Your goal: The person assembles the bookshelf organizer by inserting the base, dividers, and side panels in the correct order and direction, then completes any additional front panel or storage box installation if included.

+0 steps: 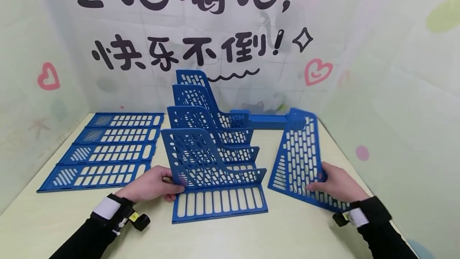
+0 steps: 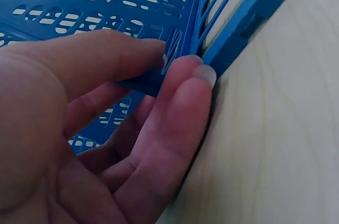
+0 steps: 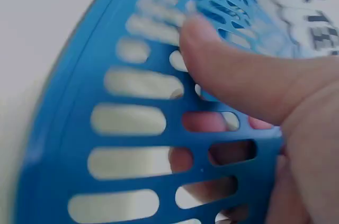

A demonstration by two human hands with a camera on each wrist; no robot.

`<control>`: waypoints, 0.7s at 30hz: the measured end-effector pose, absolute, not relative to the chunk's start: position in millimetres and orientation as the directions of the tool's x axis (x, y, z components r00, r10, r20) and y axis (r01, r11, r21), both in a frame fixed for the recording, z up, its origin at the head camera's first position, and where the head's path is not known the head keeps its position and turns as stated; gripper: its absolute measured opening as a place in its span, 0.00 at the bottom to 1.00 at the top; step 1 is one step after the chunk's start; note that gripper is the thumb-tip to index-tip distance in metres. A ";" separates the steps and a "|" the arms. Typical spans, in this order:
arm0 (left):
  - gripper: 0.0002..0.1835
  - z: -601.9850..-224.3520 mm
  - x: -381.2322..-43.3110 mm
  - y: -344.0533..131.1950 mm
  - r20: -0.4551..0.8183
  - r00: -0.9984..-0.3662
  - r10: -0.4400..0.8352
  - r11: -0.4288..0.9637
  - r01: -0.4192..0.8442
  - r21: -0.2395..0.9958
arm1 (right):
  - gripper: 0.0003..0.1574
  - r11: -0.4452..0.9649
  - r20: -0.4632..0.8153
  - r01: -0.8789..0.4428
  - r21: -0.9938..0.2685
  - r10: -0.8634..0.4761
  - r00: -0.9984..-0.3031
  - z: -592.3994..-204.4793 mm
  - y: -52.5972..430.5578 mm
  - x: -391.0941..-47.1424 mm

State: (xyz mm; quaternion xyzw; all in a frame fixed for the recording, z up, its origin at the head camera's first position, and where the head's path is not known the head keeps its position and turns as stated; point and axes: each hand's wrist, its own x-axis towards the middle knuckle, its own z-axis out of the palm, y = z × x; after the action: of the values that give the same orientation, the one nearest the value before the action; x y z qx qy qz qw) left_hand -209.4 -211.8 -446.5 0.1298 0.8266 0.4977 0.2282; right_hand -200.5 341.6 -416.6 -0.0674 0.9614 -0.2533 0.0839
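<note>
Here, four dividers (image 1: pixel 206 157) stand; right grip (image 1: pixel 339 182) holds one panel (image 1: pixel 302 157)

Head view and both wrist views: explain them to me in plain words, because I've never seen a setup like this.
There is no machine here, only a person's left hand and right hand. The wide picture comes from a camera worn on the head, looking forward and down. The two close-ups come from small wrist cameras, one for each hand.

On the pale table stands a blue rack with four uprights, one behind another. To its left lie four flat blue sections in a row. Behind it, toward the right, is a long blue piece.

The left hand's fingers grip the rack's lower left edge. The right hand holds a separate slotted panel, also blue.
</note>
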 end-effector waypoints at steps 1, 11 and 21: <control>0.10 -446.2 -209.1 -212.0 -0.247 -0.863 0.441 0.476 -0.008 0.879 | 0.46 0.860 -0.091 -0.111 -0.498 -0.180 -0.979 -412.7 343.5 -195.3; 0.10 -448.5 -209.9 -212.7 -0.209 -0.859 0.468 0.447 0.026 0.894 | 0.24 0.853 0.119 -0.367 -0.371 -0.348 -0.930 -407.1 332.2 -165.5; 0.08 -447.4 -208.7 -213.6 -0.206 -0.855 0.477 0.460 0.043 0.887 | 0.14 0.835 0.226 -0.449 -0.318 -0.393 -0.891 -419.2 328.2 -162.5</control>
State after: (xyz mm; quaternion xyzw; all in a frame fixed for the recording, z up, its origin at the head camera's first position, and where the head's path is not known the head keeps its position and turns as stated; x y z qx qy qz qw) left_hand -208.7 -213.6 -447.4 0.1572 0.8259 0.4952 0.2191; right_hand -162.5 328.2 -419.2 -0.2204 0.9549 -0.1839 -0.0759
